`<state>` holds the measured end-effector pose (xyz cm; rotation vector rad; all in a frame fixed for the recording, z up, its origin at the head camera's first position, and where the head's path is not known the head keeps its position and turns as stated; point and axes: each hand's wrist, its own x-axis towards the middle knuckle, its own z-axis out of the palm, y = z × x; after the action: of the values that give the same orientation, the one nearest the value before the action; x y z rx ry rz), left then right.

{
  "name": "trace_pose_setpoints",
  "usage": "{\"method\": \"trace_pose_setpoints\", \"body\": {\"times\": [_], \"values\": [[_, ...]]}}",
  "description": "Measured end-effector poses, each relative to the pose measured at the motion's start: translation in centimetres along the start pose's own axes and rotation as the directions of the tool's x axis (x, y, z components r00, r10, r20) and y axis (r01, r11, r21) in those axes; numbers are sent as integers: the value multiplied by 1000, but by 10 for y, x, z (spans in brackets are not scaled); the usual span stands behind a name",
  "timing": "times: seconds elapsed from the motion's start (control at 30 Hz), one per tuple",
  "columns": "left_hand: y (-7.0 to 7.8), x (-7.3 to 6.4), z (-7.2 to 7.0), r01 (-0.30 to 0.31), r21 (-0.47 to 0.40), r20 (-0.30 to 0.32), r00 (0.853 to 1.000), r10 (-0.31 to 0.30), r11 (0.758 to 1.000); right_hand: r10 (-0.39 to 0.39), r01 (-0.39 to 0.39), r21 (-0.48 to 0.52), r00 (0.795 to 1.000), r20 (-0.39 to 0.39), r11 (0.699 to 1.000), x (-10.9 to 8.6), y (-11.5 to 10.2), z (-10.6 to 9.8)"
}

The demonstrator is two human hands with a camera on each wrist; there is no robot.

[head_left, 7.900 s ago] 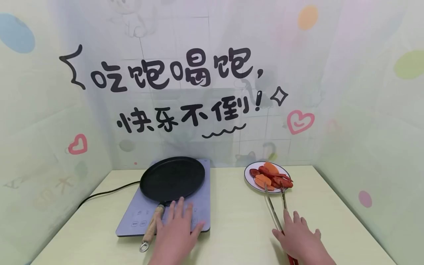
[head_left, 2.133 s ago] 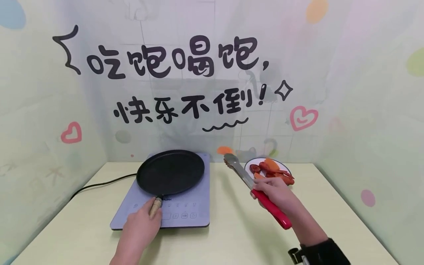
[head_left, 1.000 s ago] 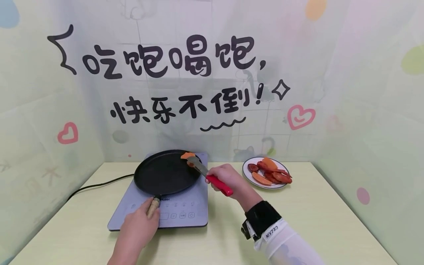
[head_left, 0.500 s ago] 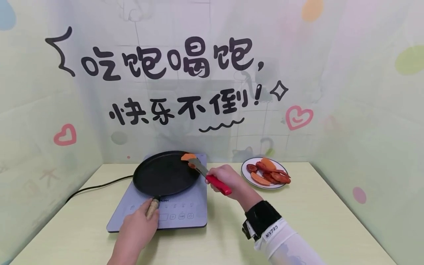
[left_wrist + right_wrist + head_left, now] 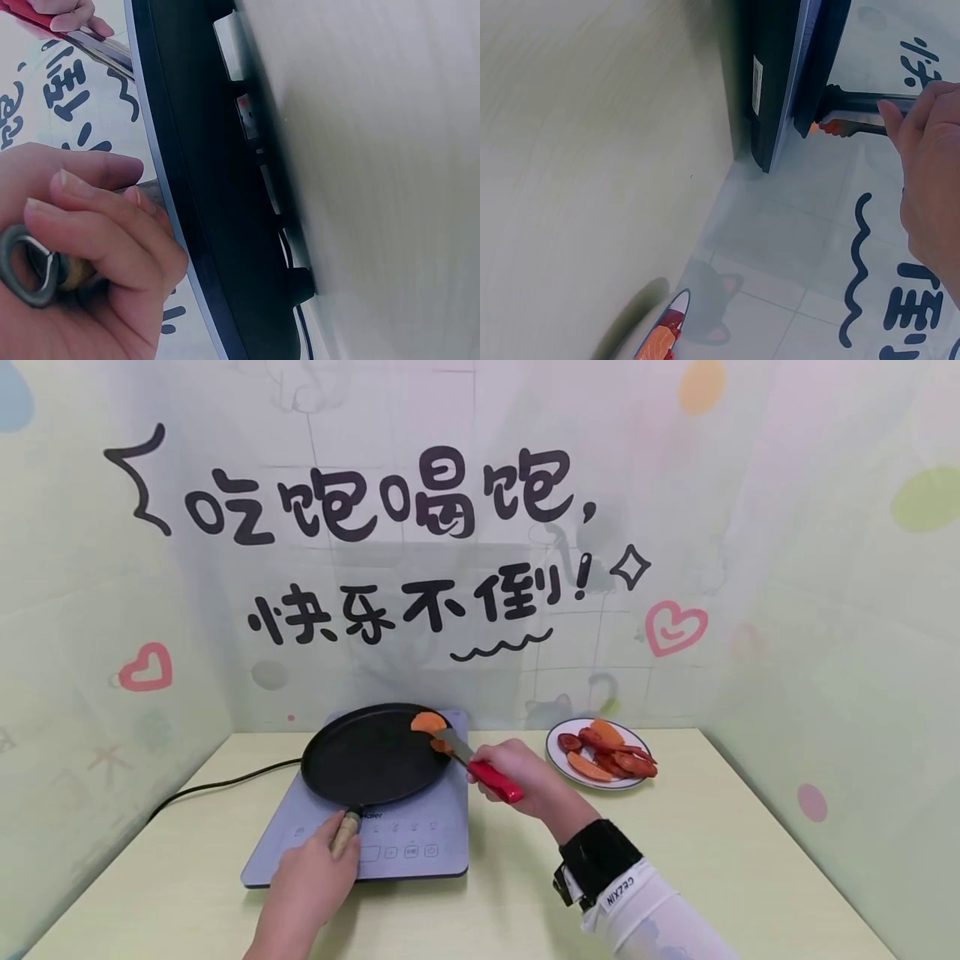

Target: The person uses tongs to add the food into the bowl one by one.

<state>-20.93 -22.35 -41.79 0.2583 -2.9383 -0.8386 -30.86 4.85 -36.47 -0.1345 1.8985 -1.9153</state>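
Black pan [image 5: 367,756], red tongs handle [image 5: 497,782], white plate [image 5: 558,759]

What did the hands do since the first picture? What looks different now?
The left hand, first spread over the front of the cooker, now grips the handle of the pan. The right hand took hold of the tongs and brought orange food left, from the plate to the pan's right side. Cooker, pan and plate look unmoved.

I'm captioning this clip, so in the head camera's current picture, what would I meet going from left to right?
Black cord, frying pan, right hand, plate of food, purple wall spot.
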Motion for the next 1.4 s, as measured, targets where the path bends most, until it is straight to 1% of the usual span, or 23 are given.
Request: {"method": "trace_pose_setpoints", "body": {"times": [0.17,0.3,0.47,0.6,0.77,1.03,1.17,1.27,1.4], "values": [[1,-1,1,-2,0,-3,1000,2,1000,-2,2,-15,1000,25,1000,0,1,2],[-1,0,1,0,-2,8,1000,0,1000,-2,2,-7,999,34,1000,1,1,5],[0,0,3,4,-5,10,1000,-4,1000,-2,2,11,1000,7,1000,0,3,5],[1,0,4,0,-6,10,1000,0,1000,-9,9,-35,1000,-19,999,-7,5,2],[3,0,5,-1,-5,6,1000,1,1000,-20,16,-132,999,-33,991,-22,8,-1],[2,-1,4,-7,36,-7,1000,7,999,-44,34,-214,998,-44,976,-57,19,-13],[1,-2,2,-12,59,-3,1000,12,998,-63,51,-203,997,-54,978,-77,28,-27],[1,-2,1,-15,67,3,1000,15,998,-89,75,-193,994,-66,978,-90,34,-42],[2,-2,1,-17,76,5,1000,16,997,-120,97,-195,987,-109,976,-105,42,-63]]}}
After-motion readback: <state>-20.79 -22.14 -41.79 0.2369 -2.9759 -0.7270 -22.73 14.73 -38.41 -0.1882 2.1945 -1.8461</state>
